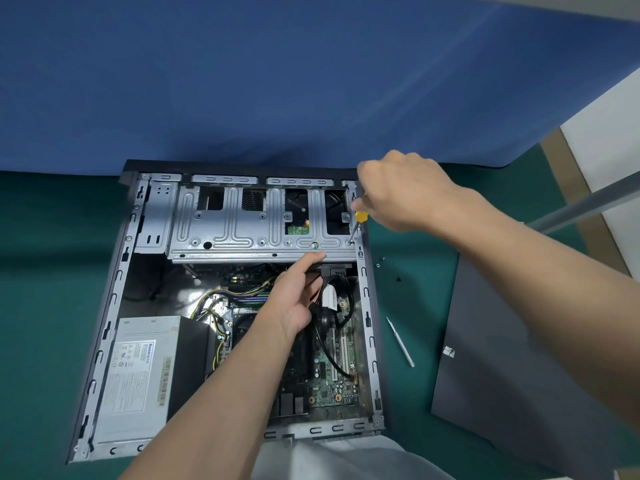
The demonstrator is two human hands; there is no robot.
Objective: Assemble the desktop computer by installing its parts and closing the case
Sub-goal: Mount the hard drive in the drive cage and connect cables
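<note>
Open grey desktop computer case (114,306) lies on its side on the green bench (45,306), interior facing up. The silver metal drive cage (242,230) sits across the far end of the case. The silver power supply box (138,368) is at the near left, and the green motherboard (332,375) is at the near right.

Right hand (405,192) is curled round the yellow-handled screwdriver (356,225). It pinches the handle from above. The shaft runs steeply down and slightly left, and the tip rests at a screw hole on the cage's right near corner, tight against the case's right rail.

Left hand (294,299) reaches in over the motherboard. Its fingers are straight and held together, pressed against the cage's near lip — holding nothing, apparently steadying the cage.

The key relation: the screw point lies directly below the right hand, along the screwdriver's own axis. The right hand is the nearer one, while the left braces further left along the same edge.

Judgement: the cage is being fastened, and the case is far from closed. The dark grey side panel (502,358) lies flat on the bench to the right, well apart from the case. Small loose screws (379,262) sit just beside the right rail — within easy reach of the right hand.
</note>
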